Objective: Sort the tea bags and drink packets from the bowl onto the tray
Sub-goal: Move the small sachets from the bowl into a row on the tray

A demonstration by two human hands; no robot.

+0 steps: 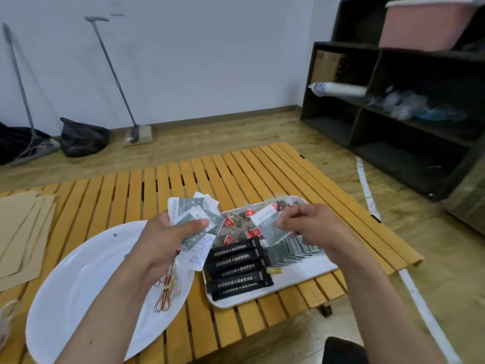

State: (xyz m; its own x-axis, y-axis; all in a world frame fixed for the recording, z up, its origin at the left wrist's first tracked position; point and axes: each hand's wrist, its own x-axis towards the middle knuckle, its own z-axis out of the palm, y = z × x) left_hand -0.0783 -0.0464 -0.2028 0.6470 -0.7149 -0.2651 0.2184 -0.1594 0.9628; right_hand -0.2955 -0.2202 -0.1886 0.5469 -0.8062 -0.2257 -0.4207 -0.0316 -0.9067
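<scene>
Left hand (168, 232): grasping a fanned bunch of grey-green packets (194, 219) above the bowl (78, 279). Right hand (312, 227): pinching one packet (270, 224) over the tray (301, 274). Step in hand: placing singles. Next, likely: laying it onto the matching row (291, 252), beside black sticks (236, 269). Bench (236, 174) beneath.

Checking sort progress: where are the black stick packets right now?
In the head view, the black stick packets lie stacked in the tray's near-left part, beside the row of grey-green sachets.

dark shelving (409, 106), pink tub (430, 24), brown paper sheets (21, 227)
</scene>
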